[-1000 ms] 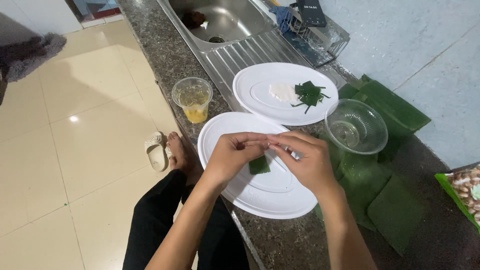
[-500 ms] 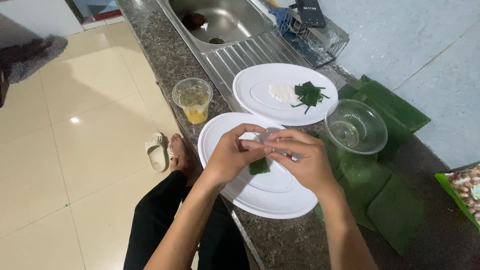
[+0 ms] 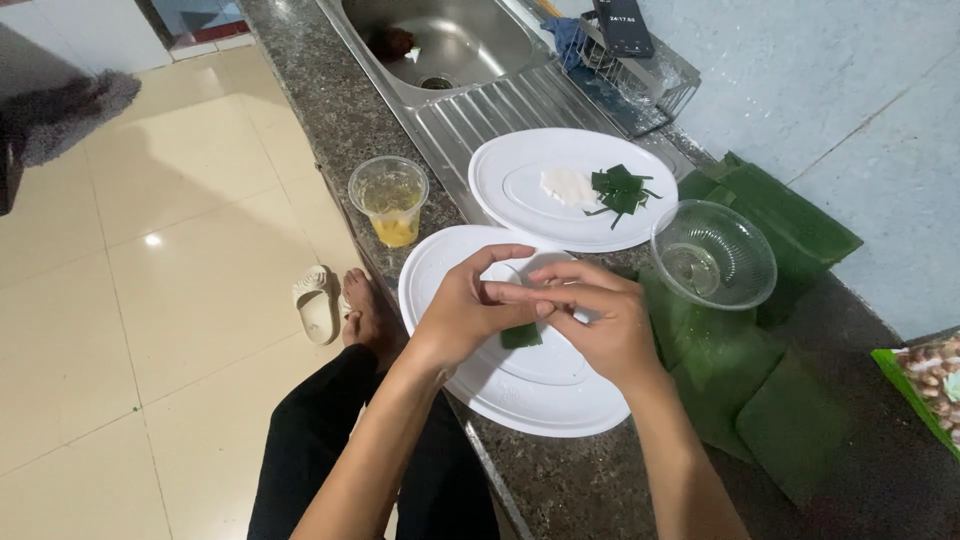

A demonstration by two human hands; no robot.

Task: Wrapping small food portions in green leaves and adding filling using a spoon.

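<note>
My left hand [image 3: 468,308] and my right hand [image 3: 603,322] meet fingertip to fingertip just above the near white plate [image 3: 520,402]. Between them they pinch a small folded green leaf piece [image 3: 521,336], which hangs under the fingers; most of it is hidden. Behind, a second white plate [image 3: 520,150] carries a lump of white dough [image 3: 566,185] and a little pile of cut green leaf strips [image 3: 622,189].
A clear glass bowl [image 3: 712,256] stands on banana leaves [image 3: 745,385] to the right. A plastic cup with yellow liquid [image 3: 390,200] sits near the counter edge. Farther back are a steel sink [image 3: 440,40] and a wire rack [image 3: 645,75]. A green packet [image 3: 925,385] lies far right.
My fingers have drawn closer together over the leaf piece, the right fingers now stretched across to the left thumb. Both hands stay above the near plate.
</note>
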